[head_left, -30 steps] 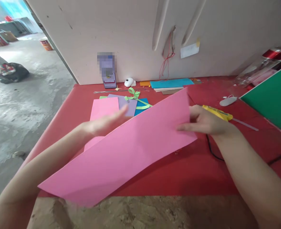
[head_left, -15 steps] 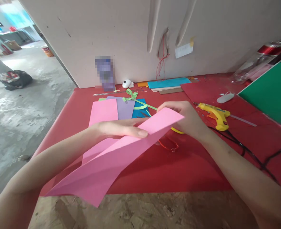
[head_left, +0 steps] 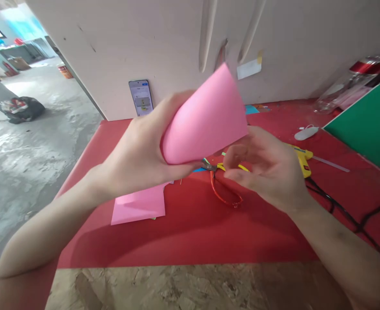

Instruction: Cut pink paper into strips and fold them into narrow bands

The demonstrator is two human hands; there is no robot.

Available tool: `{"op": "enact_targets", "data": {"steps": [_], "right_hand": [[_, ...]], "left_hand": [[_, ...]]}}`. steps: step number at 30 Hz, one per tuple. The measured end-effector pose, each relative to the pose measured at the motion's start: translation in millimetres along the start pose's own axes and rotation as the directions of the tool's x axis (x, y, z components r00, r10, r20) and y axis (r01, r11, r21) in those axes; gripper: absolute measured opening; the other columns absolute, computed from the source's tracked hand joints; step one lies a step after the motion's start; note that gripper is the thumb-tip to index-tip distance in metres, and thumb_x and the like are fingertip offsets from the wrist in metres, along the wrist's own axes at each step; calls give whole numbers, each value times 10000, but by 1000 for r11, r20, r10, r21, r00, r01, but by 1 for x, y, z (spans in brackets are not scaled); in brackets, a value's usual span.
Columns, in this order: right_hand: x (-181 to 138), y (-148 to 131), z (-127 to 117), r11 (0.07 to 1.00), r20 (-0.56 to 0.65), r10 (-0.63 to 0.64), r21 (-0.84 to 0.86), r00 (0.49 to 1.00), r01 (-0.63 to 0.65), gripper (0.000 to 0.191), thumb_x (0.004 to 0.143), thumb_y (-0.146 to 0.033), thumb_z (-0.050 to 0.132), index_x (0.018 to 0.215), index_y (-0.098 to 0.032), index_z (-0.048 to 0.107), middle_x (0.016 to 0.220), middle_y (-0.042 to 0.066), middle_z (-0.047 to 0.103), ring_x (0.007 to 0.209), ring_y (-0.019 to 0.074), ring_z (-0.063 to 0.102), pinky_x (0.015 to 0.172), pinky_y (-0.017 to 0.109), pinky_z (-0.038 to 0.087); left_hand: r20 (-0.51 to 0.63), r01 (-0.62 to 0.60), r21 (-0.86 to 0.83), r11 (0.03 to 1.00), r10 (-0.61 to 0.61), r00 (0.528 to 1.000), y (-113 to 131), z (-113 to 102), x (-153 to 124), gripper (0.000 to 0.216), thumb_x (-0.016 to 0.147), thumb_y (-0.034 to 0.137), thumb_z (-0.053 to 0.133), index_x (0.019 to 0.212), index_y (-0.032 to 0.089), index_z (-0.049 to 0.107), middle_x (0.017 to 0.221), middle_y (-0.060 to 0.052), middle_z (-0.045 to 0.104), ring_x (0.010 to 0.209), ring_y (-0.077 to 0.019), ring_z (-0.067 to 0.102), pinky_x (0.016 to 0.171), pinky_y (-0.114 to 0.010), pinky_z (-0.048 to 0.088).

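My left hand (head_left: 141, 155) grips a pink paper sheet (head_left: 205, 118) that is curled into a cone shape, held up above the red table (head_left: 183, 232). My right hand (head_left: 267, 168) is just right of the cone's lower edge, fingers curled and apart, holding nothing that I can see. Below both hands lie scissors with red and yellow handles (head_left: 223, 187). Another pink sheet (head_left: 140, 204) lies flat on the table under my left wrist.
A yellow glue gun (head_left: 302, 159) with a black cord lies to the right. A phone (head_left: 141, 98) leans on the back wall. A green board (head_left: 367, 125) and a clear bottle (head_left: 351, 86) stand at the right, a white object (head_left: 305, 132) nearby.
The long pink sheet, held stretched between both hands, has been rolled up into a cone in my left hand. My right hand has let go and dropped below it.
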State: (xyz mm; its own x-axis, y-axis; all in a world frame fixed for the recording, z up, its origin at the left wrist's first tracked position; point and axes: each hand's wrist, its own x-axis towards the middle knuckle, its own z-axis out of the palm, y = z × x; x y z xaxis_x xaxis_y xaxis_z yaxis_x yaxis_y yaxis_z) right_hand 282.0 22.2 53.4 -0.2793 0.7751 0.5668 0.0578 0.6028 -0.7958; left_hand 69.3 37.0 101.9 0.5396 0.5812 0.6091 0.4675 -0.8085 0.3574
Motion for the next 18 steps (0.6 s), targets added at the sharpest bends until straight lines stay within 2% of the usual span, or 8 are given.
{"op": "enact_targets", "data": {"steps": [3,6,8,10,12,14,18], "right_hand": [[-4,-4,6,964,-76,-160,-228,984,139,225,797,-215,682,1012,-234,615,848,-29,647,564,56,547,534,202,485],[-5,-8,7,866,-59,-322,-423,945,268,107,820,-160,654,912,-214,645,807,-13,671,597,75,580,540,214,487],[-6,-12,5,805,-46,-395,-499,918,321,131,812,-114,656,878,-227,652,812,-11,690,641,83,607,547,211,490],[-9,-17,4,755,-16,-453,-538,891,375,170,804,-77,654,878,-230,652,812,-8,705,696,87,632,579,202,505],[-11,-23,4,699,35,-498,-575,866,425,170,808,-60,646,880,-214,654,802,1,716,732,83,649,629,188,520],[-13,-28,3,641,83,-523,-618,848,456,142,813,-70,649,866,-201,657,786,2,720,725,74,654,645,173,526],[-14,-31,3,605,122,-522,-644,844,468,106,826,-103,647,828,-209,652,762,-11,717,692,67,650,637,170,537]], "left_hand": [[-42,-213,118,970,219,975,-12,18,-9,592,637,169,753,1194,200,558,1131,-60,691,980,-257,678,798,-344,559],[-170,-394,50,918,396,902,-20,33,-16,483,691,152,723,1153,221,601,1041,-61,729,956,-232,691,832,-337,556],[-263,-398,-9,917,382,886,-21,36,-19,395,742,142,691,1118,248,630,1020,-46,740,942,-216,699,840,-330,555],[-301,-375,-49,926,344,889,-20,34,-21,289,802,147,634,1065,263,660,999,-32,748,919,-198,707,841,-323,560],[-302,-389,-54,919,357,884,-20,29,-23,216,845,182,593,1024,270,676,971,-22,754,881,-186,717,824,-315,574],[-282,-443,-31,896,418,864,-22,25,-25,178,857,232,589,1007,266,678,967,-24,755,871,-188,721,817,-317,586],[-252,-516,68,854,515,819,-24,26,-27,143,867,196,563,939,235,681,1033,-49,740,960,-192,703,881,-328,569]]}}
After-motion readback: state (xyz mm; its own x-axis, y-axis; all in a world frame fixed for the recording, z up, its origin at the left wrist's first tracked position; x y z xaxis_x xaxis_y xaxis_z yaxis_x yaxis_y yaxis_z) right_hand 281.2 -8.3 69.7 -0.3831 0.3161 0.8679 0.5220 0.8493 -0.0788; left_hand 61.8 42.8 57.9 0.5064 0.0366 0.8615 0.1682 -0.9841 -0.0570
